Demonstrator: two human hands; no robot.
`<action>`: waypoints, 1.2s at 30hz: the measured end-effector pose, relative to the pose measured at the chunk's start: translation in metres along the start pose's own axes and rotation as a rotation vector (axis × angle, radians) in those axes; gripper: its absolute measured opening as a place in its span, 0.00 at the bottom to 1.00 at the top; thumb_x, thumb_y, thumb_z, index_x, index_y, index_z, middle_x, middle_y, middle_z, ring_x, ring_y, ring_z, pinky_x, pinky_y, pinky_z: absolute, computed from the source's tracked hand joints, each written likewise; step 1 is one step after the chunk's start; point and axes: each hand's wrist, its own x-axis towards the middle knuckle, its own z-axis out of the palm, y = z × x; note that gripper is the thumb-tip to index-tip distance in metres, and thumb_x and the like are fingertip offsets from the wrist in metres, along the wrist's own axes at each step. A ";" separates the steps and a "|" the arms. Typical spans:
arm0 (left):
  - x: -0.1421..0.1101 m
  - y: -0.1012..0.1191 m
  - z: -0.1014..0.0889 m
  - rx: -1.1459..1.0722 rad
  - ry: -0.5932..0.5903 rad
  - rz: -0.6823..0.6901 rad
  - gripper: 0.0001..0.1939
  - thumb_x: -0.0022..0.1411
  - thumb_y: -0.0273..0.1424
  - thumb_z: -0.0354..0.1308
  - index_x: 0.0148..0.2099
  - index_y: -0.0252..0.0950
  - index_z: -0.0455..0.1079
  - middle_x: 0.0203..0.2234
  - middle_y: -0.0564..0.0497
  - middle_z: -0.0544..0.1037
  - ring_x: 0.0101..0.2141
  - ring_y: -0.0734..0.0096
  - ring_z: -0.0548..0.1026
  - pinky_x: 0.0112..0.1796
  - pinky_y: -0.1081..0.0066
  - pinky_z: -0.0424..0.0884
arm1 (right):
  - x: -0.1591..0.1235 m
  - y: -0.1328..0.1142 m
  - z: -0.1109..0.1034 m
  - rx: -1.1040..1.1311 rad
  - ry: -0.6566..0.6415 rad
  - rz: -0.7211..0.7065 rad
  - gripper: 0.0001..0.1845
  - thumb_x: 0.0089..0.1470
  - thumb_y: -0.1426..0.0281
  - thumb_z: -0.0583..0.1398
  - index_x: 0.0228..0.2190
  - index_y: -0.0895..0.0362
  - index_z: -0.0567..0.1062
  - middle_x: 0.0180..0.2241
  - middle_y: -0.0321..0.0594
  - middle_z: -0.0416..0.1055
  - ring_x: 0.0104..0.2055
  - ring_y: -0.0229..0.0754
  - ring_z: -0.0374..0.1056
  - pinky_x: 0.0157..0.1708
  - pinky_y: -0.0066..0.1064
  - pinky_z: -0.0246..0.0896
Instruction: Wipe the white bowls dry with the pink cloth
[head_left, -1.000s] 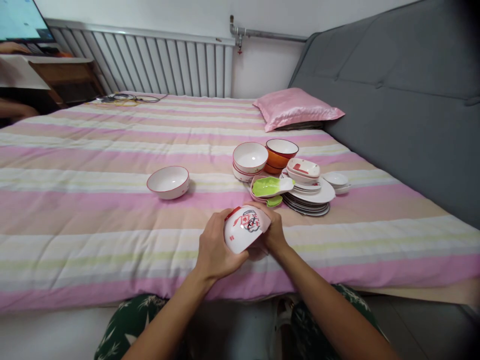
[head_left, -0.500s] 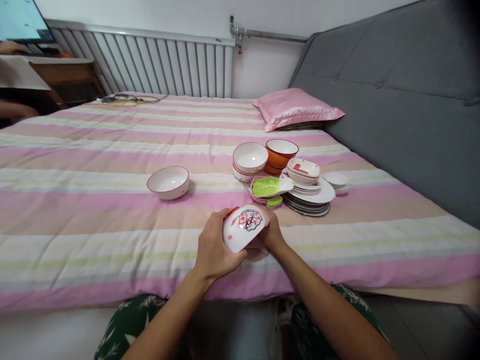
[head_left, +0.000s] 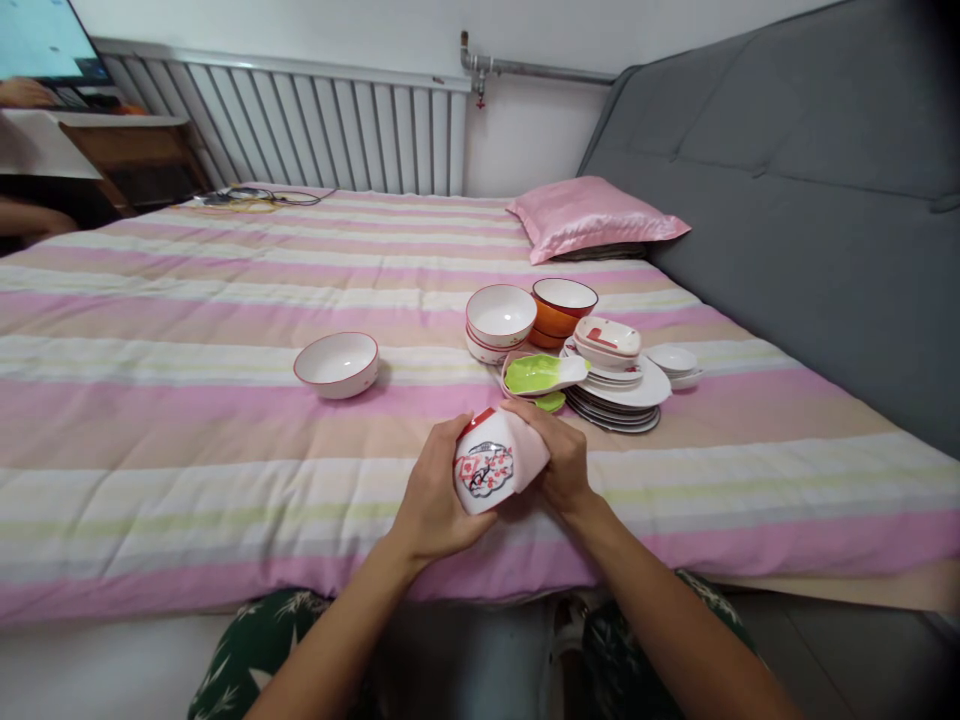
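Note:
Over the near edge of the striped bed (head_left: pixel 187 440), both my hands hold a white bowl (head_left: pixel 481 472) with a red rim and a red-and-black painted pattern, tipped on its side. My left hand (head_left: pixel 431 495) is wrapped round its left side and base. My right hand (head_left: pixel 566 460) presses a pale pink cloth (head_left: pixel 526 448) against the bowl's right side. The bowl's inside is turned away from me.
A single white bowl (head_left: pixel 336 363) sits to the left. Behind my hands are stacked white bowls (head_left: pixel 500 318), an orange bowl (head_left: pixel 562 305), a green dish (head_left: pixel 540 372), stacked plates (head_left: pixel 626 398) and a small dish (head_left: pixel 671 358). A pink pillow (head_left: pixel 592 215) lies by the grey headboard (head_left: pixel 787 180). Another person's hand (head_left: pixel 22 92) is at a desk far left.
The bowl has turned in my hands, so a different painted panel faces me. My right hand and the cloth have moved up over the bowl's right side.

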 end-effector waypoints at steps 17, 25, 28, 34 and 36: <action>-0.002 0.005 0.003 0.009 -0.054 -0.130 0.38 0.40 0.27 0.61 0.55 0.36 0.53 0.46 0.43 0.67 0.45 0.56 0.69 0.45 0.58 0.69 | 0.002 -0.014 0.002 -0.139 -0.061 -0.158 0.19 0.60 0.76 0.51 0.48 0.54 0.73 0.46 0.43 0.75 0.50 0.43 0.70 0.50 0.39 0.66; -0.001 0.005 0.002 0.023 -0.071 -0.142 0.38 0.39 0.25 0.59 0.55 0.37 0.53 0.45 0.43 0.67 0.44 0.56 0.69 0.44 0.57 0.69 | 0.002 -0.010 0.004 -0.064 -0.037 -0.085 0.18 0.59 0.76 0.51 0.47 0.55 0.74 0.45 0.43 0.76 0.49 0.43 0.71 0.50 0.39 0.66; -0.001 0.005 0.002 0.021 -0.076 -0.148 0.38 0.38 0.25 0.59 0.55 0.37 0.53 0.45 0.44 0.67 0.44 0.56 0.69 0.44 0.58 0.69 | 0.003 -0.009 0.004 -0.043 -0.028 -0.076 0.18 0.59 0.76 0.51 0.46 0.56 0.74 0.44 0.44 0.76 0.49 0.44 0.71 0.50 0.39 0.66; -0.001 0.004 0.002 0.022 -0.075 -0.150 0.38 0.39 0.25 0.59 0.55 0.36 0.53 0.45 0.43 0.67 0.44 0.58 0.69 0.43 0.59 0.69 | 0.000 -0.004 0.006 -0.011 -0.021 -0.023 0.18 0.57 0.75 0.52 0.46 0.54 0.75 0.44 0.42 0.76 0.48 0.45 0.72 0.49 0.39 0.67; -0.002 0.004 0.002 0.022 -0.070 -0.144 0.38 0.40 0.25 0.59 0.56 0.36 0.53 0.45 0.44 0.67 0.43 0.58 0.69 0.43 0.60 0.69 | -0.001 -0.002 0.006 0.003 -0.017 0.000 0.18 0.57 0.75 0.53 0.46 0.54 0.74 0.44 0.42 0.76 0.48 0.45 0.72 0.49 0.38 0.67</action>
